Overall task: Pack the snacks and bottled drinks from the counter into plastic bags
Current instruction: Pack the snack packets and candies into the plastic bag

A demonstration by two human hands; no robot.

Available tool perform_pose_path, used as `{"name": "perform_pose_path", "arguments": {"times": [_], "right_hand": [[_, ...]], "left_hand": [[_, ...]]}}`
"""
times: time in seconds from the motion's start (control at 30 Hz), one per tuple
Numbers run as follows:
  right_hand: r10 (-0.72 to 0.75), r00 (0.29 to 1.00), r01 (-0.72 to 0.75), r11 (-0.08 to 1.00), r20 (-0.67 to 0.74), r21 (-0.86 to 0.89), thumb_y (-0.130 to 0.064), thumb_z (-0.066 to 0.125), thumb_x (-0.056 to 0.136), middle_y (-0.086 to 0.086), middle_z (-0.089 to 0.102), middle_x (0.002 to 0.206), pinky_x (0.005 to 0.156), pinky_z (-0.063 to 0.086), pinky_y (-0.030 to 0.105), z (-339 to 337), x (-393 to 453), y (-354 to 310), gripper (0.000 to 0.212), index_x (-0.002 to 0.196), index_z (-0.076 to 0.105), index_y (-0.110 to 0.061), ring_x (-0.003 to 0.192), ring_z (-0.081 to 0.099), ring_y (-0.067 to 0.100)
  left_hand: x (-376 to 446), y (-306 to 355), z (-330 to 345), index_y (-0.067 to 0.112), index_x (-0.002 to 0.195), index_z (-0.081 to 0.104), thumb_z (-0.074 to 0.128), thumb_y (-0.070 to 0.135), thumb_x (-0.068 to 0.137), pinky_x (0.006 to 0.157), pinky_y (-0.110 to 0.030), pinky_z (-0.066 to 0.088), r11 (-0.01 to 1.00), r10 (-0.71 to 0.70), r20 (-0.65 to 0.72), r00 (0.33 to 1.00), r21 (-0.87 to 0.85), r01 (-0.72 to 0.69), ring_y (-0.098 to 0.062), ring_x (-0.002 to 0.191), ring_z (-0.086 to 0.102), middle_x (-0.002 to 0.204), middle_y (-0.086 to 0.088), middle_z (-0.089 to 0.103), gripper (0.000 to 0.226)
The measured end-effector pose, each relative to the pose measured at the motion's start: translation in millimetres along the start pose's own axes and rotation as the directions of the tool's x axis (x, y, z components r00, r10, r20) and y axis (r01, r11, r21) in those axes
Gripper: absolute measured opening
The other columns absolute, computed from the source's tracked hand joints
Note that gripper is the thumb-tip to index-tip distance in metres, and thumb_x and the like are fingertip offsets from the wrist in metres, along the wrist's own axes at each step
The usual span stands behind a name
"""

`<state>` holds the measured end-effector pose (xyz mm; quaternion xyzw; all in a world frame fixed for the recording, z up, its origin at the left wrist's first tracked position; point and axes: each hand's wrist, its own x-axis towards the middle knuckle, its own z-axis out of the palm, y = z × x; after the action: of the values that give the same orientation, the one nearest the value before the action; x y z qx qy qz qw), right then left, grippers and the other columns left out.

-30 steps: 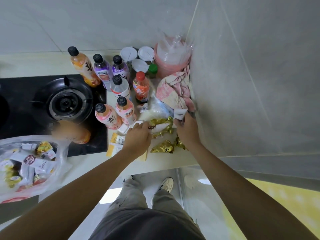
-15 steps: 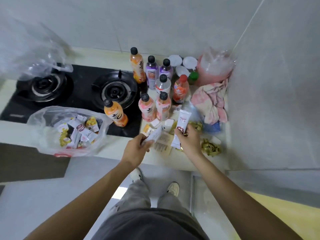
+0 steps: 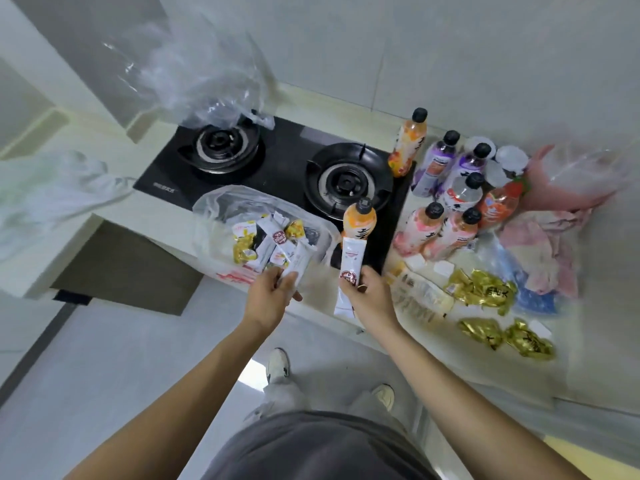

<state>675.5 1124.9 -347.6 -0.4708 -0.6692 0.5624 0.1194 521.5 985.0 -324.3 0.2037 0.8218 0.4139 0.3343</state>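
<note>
My left hand grips a white snack packet at the front rim of the clear plastic bag, which holds several white and yellow snack packets. My right hand holds a long white snack packet upright, just right of the bag and in front of an orange bottle. Several more bottled drinks stand on the counter to the right. Gold-wrapped snacks and flat packets lie near the counter's front right.
A black two-burner gas stove lies behind the bag. Another empty clear bag sits over the left burner. A pink cloth and a pink bagged stack of bowls fill the right corner by the wall. The counter edge runs under my hands.
Both hands lifted white packets off the pile at the right and carried them left. My left hand now reaches the bag of snacks, and the view has swung left.
</note>
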Motion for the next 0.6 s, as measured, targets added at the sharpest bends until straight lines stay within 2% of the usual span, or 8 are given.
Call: {"name": "perform_pose_path", "arguments": {"times": [0.07, 0.17, 0.3, 0.37, 0.43, 0.5, 0.6], "right_hand": [[-0.021, 1.0, 0.021, 0.999, 0.012, -0.034, -0.024, 0.072, 0.092, -0.001, 0.073, 0.092, 0.067, 0.05, 0.026, 28.0, 8.2, -18.9, 0.01, 0.099, 0.067, -0.017, 0.083, 0.069, 0.011], [-0.035, 0.999, 0.037, 0.998, 0.032, -0.056, -0.023, 0.075, 0.091, -0.002, 0.072, 0.081, 0.056, 0.042, 0.015, 62.7, 21.8, -44.7, 0.012, 0.087, 0.065, -0.018, 0.068, 0.063, 0.002], [0.001, 0.999, 0.006, 0.988, 0.044, -0.154, -0.027, 0.076, 0.088, -0.002, 0.071, 0.073, 0.057, 0.043, 0.029, 105.0, 47.7, -68.6, 0.017, 0.08, 0.065, -0.017, 0.068, 0.065, 0.013], [0.028, 0.997, -0.012, 0.977, 0.07, -0.214, -0.028, 0.075, 0.088, 0.0, 0.072, 0.073, 0.057, 0.041, 0.029, 121.0, 61.7, -77.7, 0.018, 0.079, 0.068, -0.014, 0.069, 0.067, 0.017], [0.049, 0.995, -0.021, 0.952, 0.084, -0.306, -0.029, 0.074, 0.09, -0.004, 0.068, 0.068, 0.054, 0.037, 0.027, 131.8, 74.8, -85.8, 0.022, 0.073, 0.067, -0.016, 0.065, 0.065, 0.014], [0.051, 0.996, -0.02, 0.917, 0.069, -0.398, -0.029, 0.071, 0.092, -0.008, 0.058, 0.059, 0.049, 0.029, 0.027, 138.8, 87.0, -91.6, 0.034, 0.063, 0.057, -0.02, 0.057, 0.055, 0.008], [0.056, 0.996, -0.012, 0.847, 0.067, -0.532, -0.034, 0.069, 0.093, -0.005, 0.053, 0.059, 0.048, 0.026, 0.03, 145.1, 104.1, -98.2, 0.04, 0.062, 0.049, -0.019, 0.055, 0.052, 0.012]], "left_hand": [[14.0, -7.9, -24.7, 0.006, 0.089, 0.058, 0.051, 0.033, 0.104, 0.057, -0.042, 0.05, 0.998, -0.043, -0.021, 0.999, -0.041, 0.042, -0.021, 0.057, 0.059, 0.07, -0.002, 0.075, 0.032], [36.7, -16.7, -50.7, 0.008, 0.09, 0.055, 0.049, 0.032, 0.103, 0.051, -0.033, 0.045, 0.987, -0.12, -0.001, 0.993, -0.107, 0.12, -0.022, 0.052, 0.055, 0.068, -0.006, 0.075, 0.029], [68.7, -20.8, -74.4, 0.01, 0.092, 0.052, 0.046, 0.024, 0.1, 0.044, -0.028, 0.04, 0.959, -0.251, 0.015, 0.968, -0.133, 0.25, -0.028, 0.063, 0.057, 0.08, -0.014, 0.071, 0.017], [86.2, -21.4, -80.0, 0.013, 0.088, 0.05, 0.045, 0.02, 0.098, 0.048, -0.028, 0.041, 0.951, -0.283, 0.021, 0.959, -0.128, 0.283, -0.027, 0.067, 0.055, 0.083, -0.011, 0.062, 0.014], [103.4, -21.4, -81.8, 0.015, 0.083, 0.05, 0.045, 0.021, 0.094, 0.056, -0.029, 0.043, 0.946, -0.298, 0.026, 0.954, -0.129, 0.298, -0.028, 0.071, 0.059, 0.085, -0.009, 0.063, 0.014], [118.3, -21.0, -82.1, 0.012, 0.077, 0.048, 0.044, 0.018, 0.091, 0.06, -0.03, 0.04, 0.945, -0.308, 0.013, 0.951, -0.112, 0.308, -0.026, 0.069, 0.054, 0.078, -0.005, 0.058, 0.016], [138.1, -19.7, -81.8, 0.013, 0.071, 0.042, 0.045, 0.011, 0.094, 0.057, -0.028, 0.034, 0.93, -0.348, -0.007, 0.938, -0.132, 0.344, -0.02, 0.066, 0.041, 0.072, -0.002, 0.044, 0.023]]}}
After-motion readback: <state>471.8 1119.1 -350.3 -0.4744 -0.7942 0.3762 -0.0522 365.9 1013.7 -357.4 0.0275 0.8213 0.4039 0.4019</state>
